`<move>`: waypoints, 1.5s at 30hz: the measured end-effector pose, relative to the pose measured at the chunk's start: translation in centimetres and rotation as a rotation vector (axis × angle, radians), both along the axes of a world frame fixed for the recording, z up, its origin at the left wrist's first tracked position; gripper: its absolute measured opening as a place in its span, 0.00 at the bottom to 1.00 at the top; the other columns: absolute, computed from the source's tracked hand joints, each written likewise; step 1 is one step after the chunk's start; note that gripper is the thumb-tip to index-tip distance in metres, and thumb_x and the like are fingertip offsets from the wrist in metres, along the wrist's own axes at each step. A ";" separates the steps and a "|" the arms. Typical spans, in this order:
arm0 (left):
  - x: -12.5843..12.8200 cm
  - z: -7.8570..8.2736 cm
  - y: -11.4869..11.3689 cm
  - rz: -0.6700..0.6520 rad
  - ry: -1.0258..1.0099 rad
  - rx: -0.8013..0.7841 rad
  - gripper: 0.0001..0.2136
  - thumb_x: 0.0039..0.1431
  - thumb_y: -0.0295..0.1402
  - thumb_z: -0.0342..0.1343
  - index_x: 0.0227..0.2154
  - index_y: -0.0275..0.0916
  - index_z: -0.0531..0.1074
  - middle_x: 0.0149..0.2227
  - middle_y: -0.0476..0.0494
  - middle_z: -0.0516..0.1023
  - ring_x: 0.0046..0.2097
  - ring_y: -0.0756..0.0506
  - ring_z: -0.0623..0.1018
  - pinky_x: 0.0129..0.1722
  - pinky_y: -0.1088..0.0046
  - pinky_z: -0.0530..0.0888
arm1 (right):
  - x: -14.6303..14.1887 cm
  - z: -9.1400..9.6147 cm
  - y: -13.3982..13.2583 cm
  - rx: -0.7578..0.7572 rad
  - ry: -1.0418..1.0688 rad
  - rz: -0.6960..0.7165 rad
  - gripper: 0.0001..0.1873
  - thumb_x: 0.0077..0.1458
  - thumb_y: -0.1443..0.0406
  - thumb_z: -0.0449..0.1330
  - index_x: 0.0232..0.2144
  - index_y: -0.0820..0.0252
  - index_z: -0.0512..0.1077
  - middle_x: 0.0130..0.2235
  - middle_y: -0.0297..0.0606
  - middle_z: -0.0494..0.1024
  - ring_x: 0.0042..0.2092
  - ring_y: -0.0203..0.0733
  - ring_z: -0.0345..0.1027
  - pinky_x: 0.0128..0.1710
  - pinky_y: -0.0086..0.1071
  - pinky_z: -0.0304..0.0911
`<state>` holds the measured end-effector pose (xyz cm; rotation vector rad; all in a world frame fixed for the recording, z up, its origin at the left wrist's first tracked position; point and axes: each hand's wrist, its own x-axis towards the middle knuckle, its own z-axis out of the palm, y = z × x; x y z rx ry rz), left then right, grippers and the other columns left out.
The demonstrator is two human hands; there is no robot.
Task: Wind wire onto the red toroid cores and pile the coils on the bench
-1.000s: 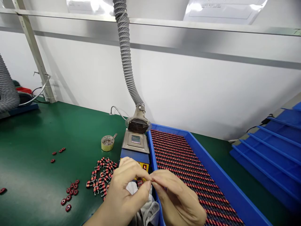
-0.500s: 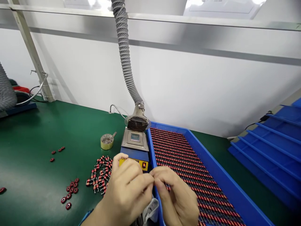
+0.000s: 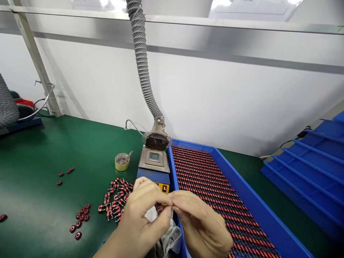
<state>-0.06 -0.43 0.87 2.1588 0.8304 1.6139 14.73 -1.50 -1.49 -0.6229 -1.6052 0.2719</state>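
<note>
Head view: I observe the left hand and right hand meeting at the fingertips — whether they grip anything, I cannot tell. Loose red coils lie at nine o'clock from them — the blue tray at three.

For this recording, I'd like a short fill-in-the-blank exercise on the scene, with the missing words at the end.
1. The tray holding rows of red parts is coloured ____.
2. The benchtop is coloured ____.
3. Of the left hand and the right hand, the loose pile lies nearer the ____ one.

Missing words: blue; green; left.
</note>
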 end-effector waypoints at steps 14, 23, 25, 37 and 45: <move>0.2 -0.1 -0.1 0.017 -0.033 -0.005 0.09 0.57 0.21 0.53 0.26 0.40 0.69 0.23 0.53 0.73 0.27 0.50 0.72 0.35 0.69 0.67 | 0.1 0.4 -0.1 -0.355 0.232 0.251 0.02 0.60 0.66 0.64 0.36 0.54 0.79 0.30 0.35 0.80 0.32 0.39 0.73 0.35 0.28 0.70; 0.2 -0.1 0.1 -0.105 -0.066 -0.150 0.07 0.57 0.23 0.54 0.26 0.40 0.72 0.23 0.50 0.74 0.28 0.48 0.72 0.33 0.69 0.67 | 0.0 0.0 -0.2 -0.211 0.119 0.114 0.09 0.60 0.73 0.63 0.36 0.53 0.78 0.30 0.33 0.81 0.32 0.39 0.76 0.33 0.29 0.72; 0.1 0.1 0.0 -0.088 -0.031 -0.094 0.08 0.56 0.21 0.53 0.26 0.39 0.71 0.23 0.52 0.74 0.27 0.50 0.72 0.35 0.68 0.66 | 0.2 0.0 -0.4 -0.305 0.164 0.072 0.08 0.62 0.70 0.61 0.32 0.54 0.76 0.26 0.31 0.78 0.28 0.37 0.74 0.29 0.27 0.70; 0.7 -1.4 0.4 -0.406 -0.632 -0.655 0.03 0.55 0.35 0.66 0.27 0.44 0.82 0.45 0.43 0.77 0.52 0.42 0.76 0.53 0.65 0.69 | -1.9 0.5 0.4 -0.590 0.557 0.491 0.06 0.54 0.63 0.70 0.35 0.51 0.77 0.37 0.36 0.76 0.44 0.44 0.74 0.46 0.34 0.73; 0.3 -1.4 1.2 -0.429 -0.733 -0.663 0.02 0.55 0.33 0.67 0.28 0.44 0.82 0.35 0.46 0.82 0.45 0.45 0.79 0.49 0.69 0.73 | -2.4 -0.6 1.1 -0.669 0.628 0.523 0.04 0.52 0.63 0.72 0.33 0.49 0.82 0.38 0.34 0.82 0.45 0.40 0.76 0.48 0.29 0.72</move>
